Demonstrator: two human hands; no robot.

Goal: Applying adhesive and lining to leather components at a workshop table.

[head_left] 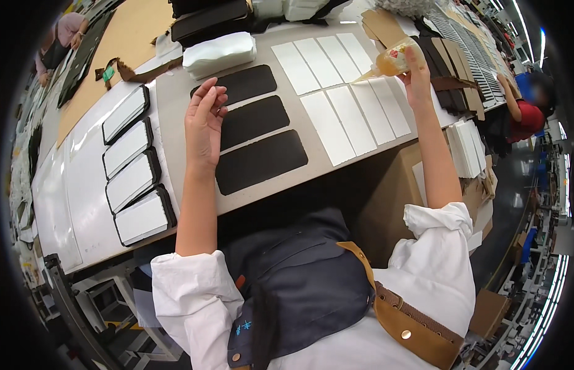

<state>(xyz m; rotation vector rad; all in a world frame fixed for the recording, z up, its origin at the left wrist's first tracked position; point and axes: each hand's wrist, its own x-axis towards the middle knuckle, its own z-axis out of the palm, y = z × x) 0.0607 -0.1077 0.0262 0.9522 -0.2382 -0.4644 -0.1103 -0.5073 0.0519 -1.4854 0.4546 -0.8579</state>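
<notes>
Apron (305, 271): dark cloth with a tan leather strap (416, 324), nearest the eye, on the wearer's side of the right hand (417, 79) and left hand (205, 123)
Right grip: fingers wrapped round a clear bottle (392, 60) of amber liquid; too hard a squeeze could push out more than wanted
Bottle tilt: within the right hand, tipped down toward the left; left slanting like that, it could drip on its own
Nozzle (366, 76): left of the right hand, over the white strips (327, 126) near where their two rows meet; contact cannot be told; a stray drop could run between strips onto the table (176, 126)
Strip rows: below and left of the right hand, laid close together; a brushing wrist could knock one askew
Left fingers: loosely bent, nothing seen between them; whether thumb and fingertips meet cannot be told
Black panels (262, 162): three, mostly right of the left hand; a tacky fingertip could mark or drag one
Edged stacks (128, 147): left of the left hand, white-topped and black-rimmed; a bumping forearm could make the leaning pieces slide
White pads (219, 57): piled beyond the left hand; a long reach could topple them
</notes>
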